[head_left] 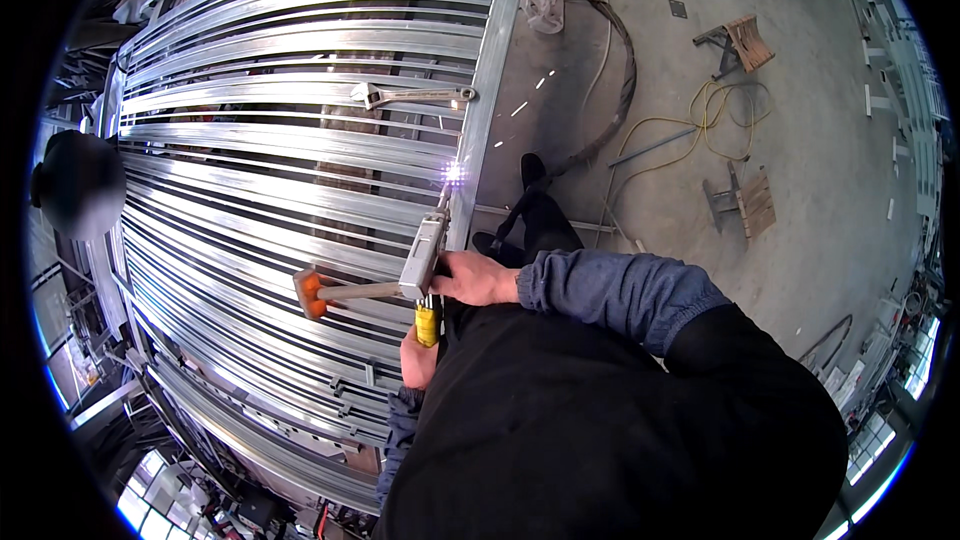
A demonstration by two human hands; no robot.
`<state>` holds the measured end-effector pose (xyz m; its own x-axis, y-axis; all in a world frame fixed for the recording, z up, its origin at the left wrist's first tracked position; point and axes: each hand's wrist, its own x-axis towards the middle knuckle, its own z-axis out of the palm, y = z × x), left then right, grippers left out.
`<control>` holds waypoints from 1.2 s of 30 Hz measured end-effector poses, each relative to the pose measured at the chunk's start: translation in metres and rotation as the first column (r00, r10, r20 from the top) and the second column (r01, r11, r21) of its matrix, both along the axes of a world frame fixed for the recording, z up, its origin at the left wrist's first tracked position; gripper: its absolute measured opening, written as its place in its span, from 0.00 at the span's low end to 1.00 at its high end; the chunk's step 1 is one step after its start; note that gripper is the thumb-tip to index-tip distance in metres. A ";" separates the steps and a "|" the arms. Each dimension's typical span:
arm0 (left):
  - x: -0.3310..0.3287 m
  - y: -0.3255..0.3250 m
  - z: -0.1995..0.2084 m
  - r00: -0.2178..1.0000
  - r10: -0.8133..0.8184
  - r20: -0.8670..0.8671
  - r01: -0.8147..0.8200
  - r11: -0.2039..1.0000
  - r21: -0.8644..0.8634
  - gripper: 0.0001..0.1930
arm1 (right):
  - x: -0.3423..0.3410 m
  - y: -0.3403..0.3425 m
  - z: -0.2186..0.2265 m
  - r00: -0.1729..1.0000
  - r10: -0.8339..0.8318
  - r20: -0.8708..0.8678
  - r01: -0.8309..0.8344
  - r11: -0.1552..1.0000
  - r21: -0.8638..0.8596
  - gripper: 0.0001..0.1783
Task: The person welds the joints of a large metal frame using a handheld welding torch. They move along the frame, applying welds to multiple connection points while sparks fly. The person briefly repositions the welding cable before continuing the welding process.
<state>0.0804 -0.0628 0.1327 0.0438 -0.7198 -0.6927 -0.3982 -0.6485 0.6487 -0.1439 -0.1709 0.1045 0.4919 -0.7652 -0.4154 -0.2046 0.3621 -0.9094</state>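
A grey welding gun (pixel 423 255) points away from me, its thin nozzle ending at a bright spark (pixel 453 173) on the frame's right-hand rail (pixel 484 80). My right hand (pixel 475 278) is closed on the gun's side, fingers partly hidden behind it. Lower down, my left hand (pixel 418 360) is closed by the yellow-wrapped rear part (pixel 427 326) of the gun, most of its fingers out of sight. A mallet with an orange head (pixel 311 294) lies on the metal bars just left of the gun. Farther off, an adjustable wrench (pixel 415 95) rests across the bars.
Long silver bars (pixel 290 160) fill the frame on the left. A dark, blurred rounded shape (pixel 80 185) stands beyond its left edge. On the concrete floor lie a thick dark hose (pixel 628 70), a yellow cable (pixel 690 135), a clear plastic bag (pixel 542 6) and two small wooden-topped stands (pixel 752 43).
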 end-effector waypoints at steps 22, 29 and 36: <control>0.006 0.004 -0.008 0.995 0.031 -0.095 -0.031 0.999 0.006 0.19 | 0.005 0.004 -0.007 1.000 -0.024 0.006 0.024 1.000 -0.014 0.27; 0.003 0.003 -0.001 0.995 0.033 -0.098 -0.034 0.999 -0.015 0.18 | 0.004 0.003 0.001 1.000 -0.002 -0.022 0.002 1.000 -0.001 0.29; 0.003 0.002 0.003 0.997 0.014 -0.075 -0.015 1.000 -0.016 0.16 | 0.005 0.004 0.000 1.000 -0.013 0.004 0.013 1.000 0.001 0.30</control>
<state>0.0830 -0.0611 0.1352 0.0023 -0.7306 -0.6828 -0.3386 -0.6430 0.6870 -0.1393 -0.1673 0.1043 0.4834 -0.7715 -0.4136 -0.1957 0.3653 -0.9101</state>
